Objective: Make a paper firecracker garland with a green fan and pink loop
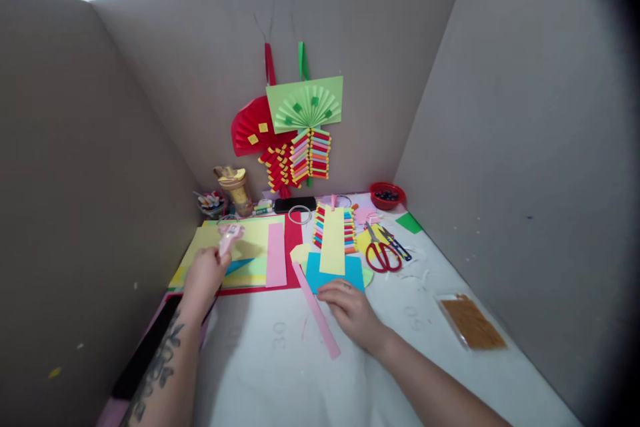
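Head view, nearest first: a loose pink strip (319, 317) slants across the white cloth (270, 387), printed with faint sideways digits, one apparently "30". Off to the right, a clear packet (473, 322) holds something flat and brown. The person's right hand (350, 310) rests palm down, fingers half curled on the lower edge of the blue paper (354, 269), which a pale yellow strip (333, 240) partly covers. The left hand (207, 270) is closed around a pink-and-white tool (231, 238), its marking too small to read, above layered sheets (253, 233). Red-handled scissors (383, 257) and a dark cutter (395, 243) crowd the right side. Farther back, a small bowl (213, 212) is packed with colourful sticks, a brown jar (241, 201) holds something yellowish, and a red bowl (394, 204) holds dark round pieces. Behind them hangs a green paper fan (306, 107), overlapping a red one (250, 121)
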`<state>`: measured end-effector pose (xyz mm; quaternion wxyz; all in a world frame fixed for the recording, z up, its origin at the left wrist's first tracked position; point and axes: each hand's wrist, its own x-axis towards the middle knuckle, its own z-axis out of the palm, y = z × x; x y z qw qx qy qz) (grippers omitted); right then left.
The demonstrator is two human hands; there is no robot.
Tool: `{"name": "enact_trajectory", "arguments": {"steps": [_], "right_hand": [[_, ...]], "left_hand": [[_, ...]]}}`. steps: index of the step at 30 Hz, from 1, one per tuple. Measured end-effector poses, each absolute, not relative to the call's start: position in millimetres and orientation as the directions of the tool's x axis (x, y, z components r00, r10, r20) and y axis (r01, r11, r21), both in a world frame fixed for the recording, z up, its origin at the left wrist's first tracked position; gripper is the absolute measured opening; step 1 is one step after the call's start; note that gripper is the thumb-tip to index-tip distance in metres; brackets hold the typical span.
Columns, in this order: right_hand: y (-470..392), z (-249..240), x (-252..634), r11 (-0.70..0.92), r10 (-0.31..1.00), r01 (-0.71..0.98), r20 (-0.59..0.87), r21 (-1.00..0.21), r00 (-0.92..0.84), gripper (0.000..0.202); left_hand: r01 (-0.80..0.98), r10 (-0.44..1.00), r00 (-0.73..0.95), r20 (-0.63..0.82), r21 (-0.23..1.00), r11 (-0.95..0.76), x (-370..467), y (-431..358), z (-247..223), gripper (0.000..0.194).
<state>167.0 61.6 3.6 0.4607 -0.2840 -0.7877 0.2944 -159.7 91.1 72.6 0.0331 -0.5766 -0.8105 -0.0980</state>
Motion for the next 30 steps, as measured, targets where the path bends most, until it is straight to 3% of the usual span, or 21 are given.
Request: {"name": "enact_trajectory", "arguments": {"steps": [3, 5, 7, 12, 16, 21, 23, 27, 30], "right_hand": [[50.5, 10.6, 153.0, 0.382, 0.856, 0.020, 0.346, -0.924, -0.383, 0.025], [42.2, 12.6, 143.8, 0.171, 0.875, -0.171, 0.229, -0.970, -0.426, 0.043], [34.6, 11.1, 136.0, 0.011, 0.900, -0.294, 0.137, -0.956, -0.415, 0.055], [30.3, 1.4, 128.3, -0.264, 0.964, -0.497, -0.246, -0.826, -0.104, 0.043], [40.0, 1.2, 135.1, -0.264, 0.958, -0.566, -0.279, -0.781, -0.061, 0.034], [50.5, -4.8, 147.4, -0.203, 0.951, -0.499, -0.290, -0.842, 0.103, 0.026], [53.6, -9.3, 151.3, -0.167, 0.946, -0.467, -0.274, -0.868, 0.173, 0.025], [58.6, -15.3, 156.4, -0.120, 0.952, -0.406, -0.221, -0.906, 0.212, 0.026], [60.0, -18.2, 156.7, -0.110, 0.961, -0.356, -0.191, -0.928, 0.202, 0.028]], "left_hand": [[0.922, 0.953, -0.201, 0.225, 0.373, 0.107, -106.5, 68.1, 85.3, 0.030], [0.879, 0.972, -0.079, 0.223, 0.476, -0.038, -61.5, 50.0, 82.2, 0.027], [0.813, 0.985, 0.063, 0.163, 0.564, -0.146, -20.5, 33.2, 72.5, 0.023], [0.619, 0.958, 0.256, 0.131, 0.739, -0.266, 20.8, 15.6, 54.5, 0.026], [0.648, 0.957, 0.282, 0.065, 0.723, -0.240, -2.6, 29.5, 56.4, 0.026], [0.848, 0.967, 0.255, -0.013, 0.484, -0.217, -33.9, 47.7, 42.6, 0.021], [0.880, 0.974, 0.218, -0.058, 0.444, -0.170, -33.4, 49.5, 32.1, 0.023], [0.903, 0.997, 0.020, -0.077, 0.429, 0.015, -14.0, 52.5, 14.7, 0.048], [0.907, 0.999, -0.035, -0.028, 0.418, 0.044, 2.2, 58.1, 5.8, 0.060]]}}
